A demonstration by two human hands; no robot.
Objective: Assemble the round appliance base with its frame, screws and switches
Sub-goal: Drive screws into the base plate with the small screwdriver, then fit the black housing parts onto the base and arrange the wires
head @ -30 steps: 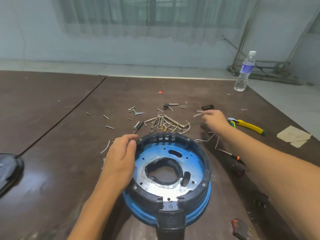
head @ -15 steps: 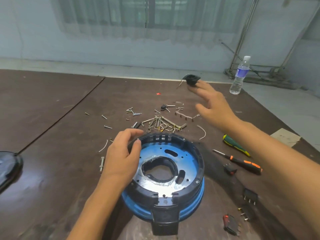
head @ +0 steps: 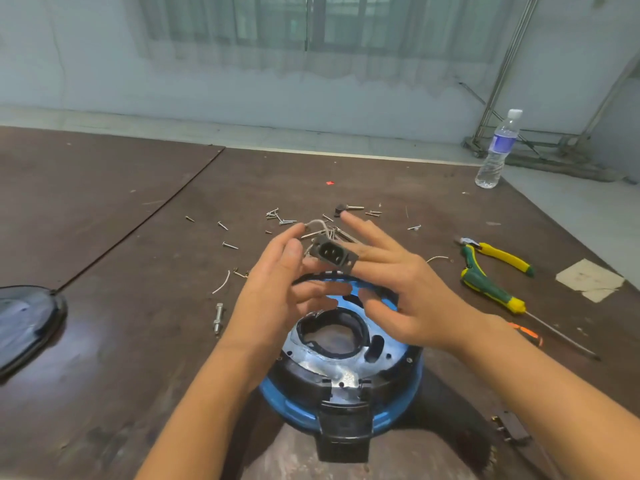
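Observation:
The round appliance base [head: 388,362], a blue ring with a black frame and a metal plate inside, sits on the brown table close to me. Both hands hover above its far rim. Between them is a black power socket [head: 329,253] with pale wires trailing from its back. My left hand [head: 277,296] pinches the socket's left end with thumb and forefinger. My right hand [head: 412,303] has straight, spread fingers, and one fingertip touches the socket's right flange. Loose screws [head: 282,220] lie scattered beyond the hands.
Yellow-green pliers [head: 498,252] and a green-handled screwdriver [head: 491,289] lie to the right, with a paper scrap [head: 588,279] past them. A water bottle [head: 498,150] stands far right. A bolt [head: 217,317] lies left of the base, a black object [head: 27,323] at the left edge, a small switch [head: 512,429] bottom right.
My right hand lifted the socket from the far table and brought it back over the base. My left hand left the base rim and rose to take the socket's left end.

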